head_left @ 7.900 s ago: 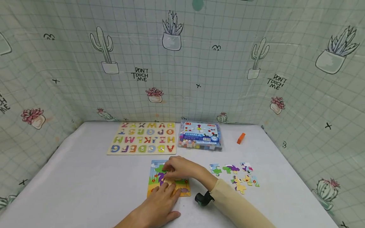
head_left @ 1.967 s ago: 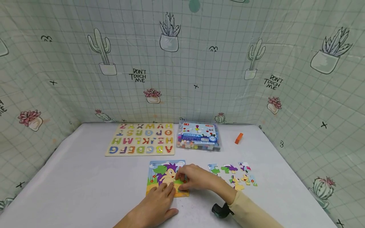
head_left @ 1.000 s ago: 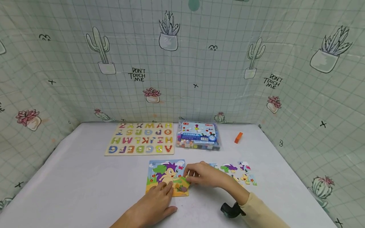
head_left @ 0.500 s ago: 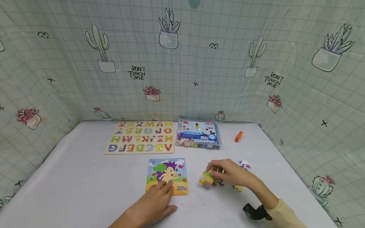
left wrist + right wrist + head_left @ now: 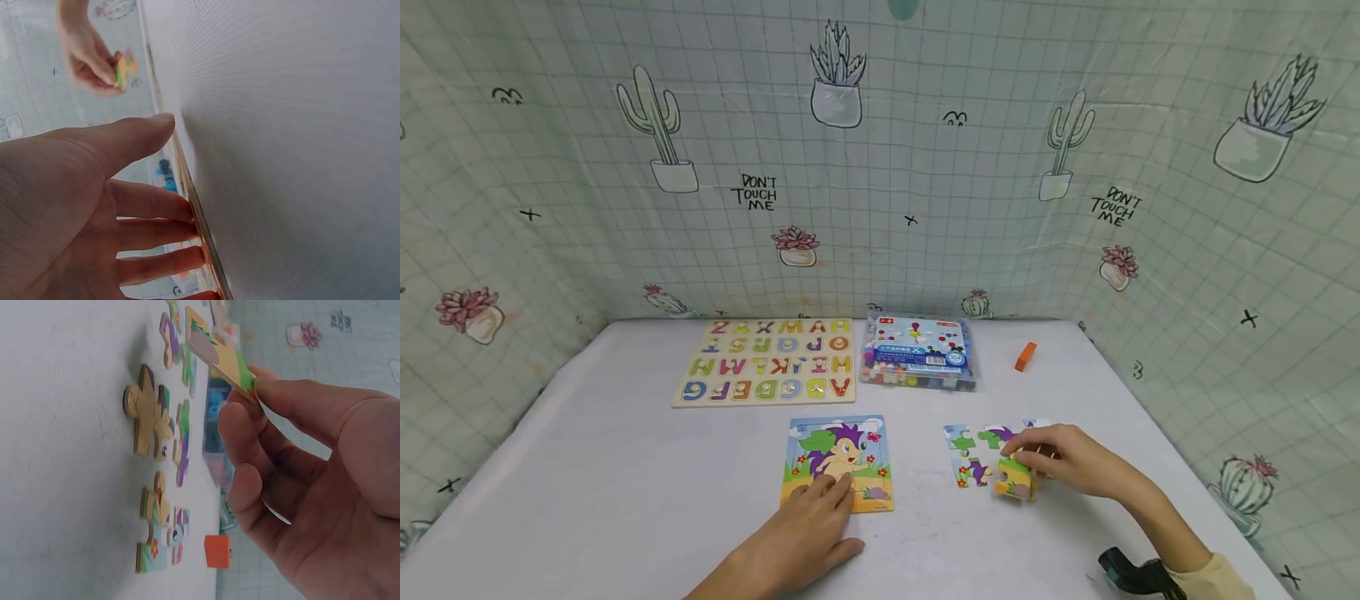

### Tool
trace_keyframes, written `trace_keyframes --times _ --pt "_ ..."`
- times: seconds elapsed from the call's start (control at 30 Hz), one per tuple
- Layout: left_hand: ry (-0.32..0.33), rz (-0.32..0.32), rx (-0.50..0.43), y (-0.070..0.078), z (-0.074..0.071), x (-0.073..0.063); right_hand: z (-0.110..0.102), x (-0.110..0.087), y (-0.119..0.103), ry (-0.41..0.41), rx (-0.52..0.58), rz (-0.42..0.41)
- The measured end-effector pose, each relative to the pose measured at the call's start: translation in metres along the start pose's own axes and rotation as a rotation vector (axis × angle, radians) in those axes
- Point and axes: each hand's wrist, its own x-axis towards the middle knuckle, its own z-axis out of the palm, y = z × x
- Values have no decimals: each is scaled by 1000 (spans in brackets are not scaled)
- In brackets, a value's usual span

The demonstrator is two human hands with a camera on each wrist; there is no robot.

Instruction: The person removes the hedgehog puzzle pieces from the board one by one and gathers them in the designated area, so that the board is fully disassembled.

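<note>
My left hand [image 5: 811, 523] rests its fingertips on the lower part of a square puzzle board [image 5: 876, 475] printed with a purple-haired hedgehog; its fingers look fairly straight in the left wrist view. To the right, my right hand [image 5: 1071, 460] pinches a yellow-and-green puzzle piece [image 5: 1016, 480] between thumb and fingers, above the table. In the right wrist view that piece tilts, its grass corner at the fingertips. Below and beside it lie loose hedgehog puzzle pieces [image 5: 145, 419], including a green-and-blue one [image 5: 958, 437] and a purple one [image 5: 977, 472]. The right hand partly hides others.
An alphabet board [image 5: 763, 363] lies at the back left. Beside it stands a clear plastic case [image 5: 917, 354] of colourful parts. A small orange block [image 5: 1026, 357] is at the back right. Patterned cloth walls [image 5: 880, 267] surround the white table [image 5: 662, 483].
The right hand has lifted the yellow-and-green puzzle piece off the board's lower right and carried it rightward, over the loose pieces. The left hand stays on the board.
</note>
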Motion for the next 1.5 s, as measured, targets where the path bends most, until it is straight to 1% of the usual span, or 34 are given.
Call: trace_keyframes --times 0.2,0.33,0.47,0.6,0.8,1.0,1.13,1.33,1.37,1.5 --pt "8 15 2 2 2 2 -7 -14 11 -25 13 45" --pt "17 22 22 3 2 4 -10 -24 18 -30 34 34" --pt "9 25 30 3 2 5 -10 -31 28 -44 46 7" --pt "-4 18 26 2 2 5 -9 -33 35 -39 29 -21" --pt "-13 1 19 3 2 6 -13 -31 43 -36 -9 2" --pt "-1 5 25 2 2 4 -20 -34 50 -14 -26 -1" --pt "1 4 28 1 2 3 -23 -38 56 -30 -1 4" --pt "-10 -7 19 0 1 2 -22 -45 59 -96 104 -62" --pt "-8 -6 21 0 1 2 -21 -46 59 -98 111 -76" --pt "3 -1 30 -1 1 1 -16 -47 60 -88 104 -86"
